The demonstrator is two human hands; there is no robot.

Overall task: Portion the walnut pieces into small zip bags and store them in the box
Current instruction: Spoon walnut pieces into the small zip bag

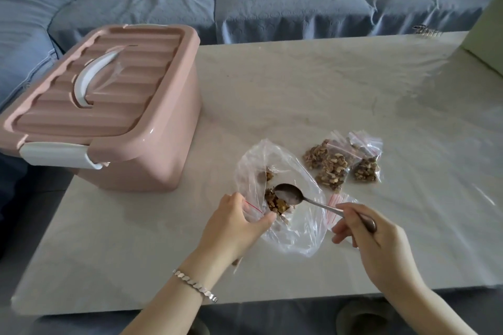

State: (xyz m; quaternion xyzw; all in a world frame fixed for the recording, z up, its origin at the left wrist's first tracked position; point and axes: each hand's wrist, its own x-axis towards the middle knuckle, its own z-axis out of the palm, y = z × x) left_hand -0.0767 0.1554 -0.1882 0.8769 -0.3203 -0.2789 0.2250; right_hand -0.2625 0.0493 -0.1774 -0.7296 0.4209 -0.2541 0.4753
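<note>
My left hand (234,221) grips a small zip bag (251,209) with a red strip, held inside a large clear plastic bag (296,234) on the table. Walnut pieces (276,202) sit at the small bag's mouth, and a few more (268,175) lie deeper in the large bag. My right hand (367,228) holds a metal spoon (290,193) by its handle, its empty bowl over the walnuts. Three filled small zip bags (336,164) lie to the right. A pink box (109,106) with its lid closed stands at the left.
A few empty small zip bags (333,202) lie under the spoon handle. The pale table (299,95) is covered with clear film. A blue sofa (272,5) runs along the far side. A green object (487,35) stands at the right edge, with a hair clip (427,31) near it.
</note>
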